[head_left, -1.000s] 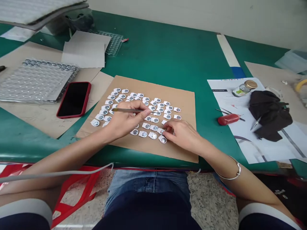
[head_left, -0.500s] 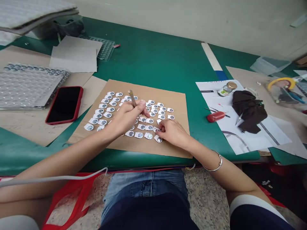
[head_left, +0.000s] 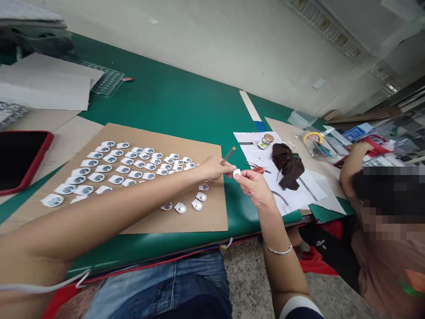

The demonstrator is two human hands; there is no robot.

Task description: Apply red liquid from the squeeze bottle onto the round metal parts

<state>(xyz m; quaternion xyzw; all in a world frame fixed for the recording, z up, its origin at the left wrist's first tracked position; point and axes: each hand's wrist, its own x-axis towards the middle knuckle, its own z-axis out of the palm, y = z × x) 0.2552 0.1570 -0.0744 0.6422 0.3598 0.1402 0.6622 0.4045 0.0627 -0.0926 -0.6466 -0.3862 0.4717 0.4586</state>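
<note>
We pinch the small white piece at the tips of our right fingers, above the green tabletop. It is just beside our left fingers, which grasp a slim brown stick. The piece looks pale, with details too small to tell. On the matte brown cardboard we see white tags with round, silvery, shiny faces.

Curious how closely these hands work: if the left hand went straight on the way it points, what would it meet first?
Probably the small white piece pinched in the right hand. The left hand looks very close to it, though depth is unclear.
</note>
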